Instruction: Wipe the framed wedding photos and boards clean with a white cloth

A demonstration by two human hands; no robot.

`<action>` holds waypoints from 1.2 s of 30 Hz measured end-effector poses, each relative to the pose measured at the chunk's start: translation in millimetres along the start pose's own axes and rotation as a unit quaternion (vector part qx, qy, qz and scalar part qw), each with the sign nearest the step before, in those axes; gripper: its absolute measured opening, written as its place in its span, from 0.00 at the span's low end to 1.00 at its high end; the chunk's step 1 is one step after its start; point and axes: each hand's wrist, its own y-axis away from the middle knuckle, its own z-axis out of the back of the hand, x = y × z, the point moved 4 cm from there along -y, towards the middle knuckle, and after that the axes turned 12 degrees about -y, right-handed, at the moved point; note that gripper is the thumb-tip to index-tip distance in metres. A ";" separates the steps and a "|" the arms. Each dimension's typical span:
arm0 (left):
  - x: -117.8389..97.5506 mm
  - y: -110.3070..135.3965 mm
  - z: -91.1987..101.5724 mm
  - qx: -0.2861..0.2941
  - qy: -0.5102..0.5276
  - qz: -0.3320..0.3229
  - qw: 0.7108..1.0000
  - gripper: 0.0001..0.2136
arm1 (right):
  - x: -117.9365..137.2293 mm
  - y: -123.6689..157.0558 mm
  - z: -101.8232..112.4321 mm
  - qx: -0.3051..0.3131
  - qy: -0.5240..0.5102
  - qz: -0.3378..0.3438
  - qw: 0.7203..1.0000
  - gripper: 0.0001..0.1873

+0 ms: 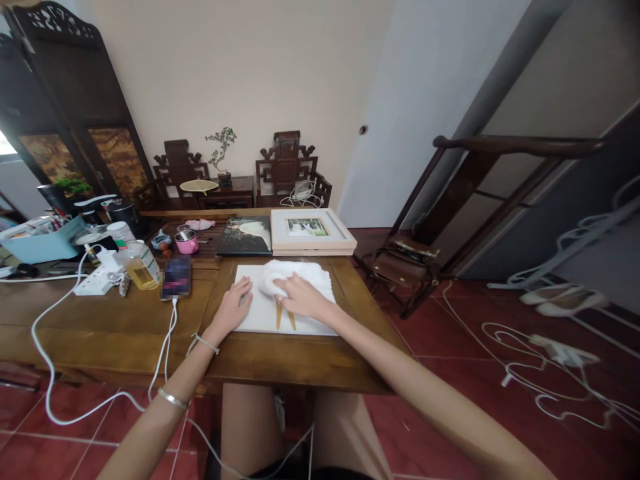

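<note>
On the wooden table lies a flat white board (257, 321), with two tapered gold shapes (286, 317) showing near its middle. A bunched white towel (317, 275) covers much of the board's upper right part. My right hand (299, 297) presses on this towel with its fingers closed over a fold of it. At the board's left edge rests my left hand (235, 305), fingers stretched out flat on it and holding nothing. The part of the board under the towel is hidden.
Behind the board lie a dark picture panel (240, 240) and a framed picture (345, 235). To the left are a phone (176, 279) on its cable, a bottle of yellow liquid (141, 267), a pink cup (187, 242) and a power strip (95, 281). A wooden chair (407, 267) stands right.
</note>
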 end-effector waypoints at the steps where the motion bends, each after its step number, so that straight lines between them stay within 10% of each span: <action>1: -0.9 0.3 2.1 -0.005 0.008 0.010 1.000 0.20 | -1.8 -12.5 -2.1 -0.005 0.004 -0.008 1.000 0.13; 6: 3.8 0.8 12.8 -0.068 0.111 0.072 0.989 0.25 | 21.8 -36.6 -23.4 -0.002 0.004 0.028 1.000 0.17; 13: 7.5 0.7 11.9 -0.094 0.168 0.100 0.976 0.28 | 66.3 34.8 -27.9 0.104 -0.035 0.211 0.971 0.13; 20: -6.4 2.1 8.8 -0.053 0.056 0.014 0.997 0.21 | 54.8 76.5 -2.7 0.105 -0.050 0.128 0.985 0.05; 29: -0.4 -0.1 -0.3 -0.011 -0.012 -0.005 1.000 0.18 | -0.6 -19.5 -1.2 0.008 -0.012 -0.008 1.000 0.13; 36: -4.8 -0.5 6.5 -0.024 -0.015 -0.025 0.999 0.17 | 13.8 -93.4 -13.7 -0.012 -0.058 -0.001 0.998 0.14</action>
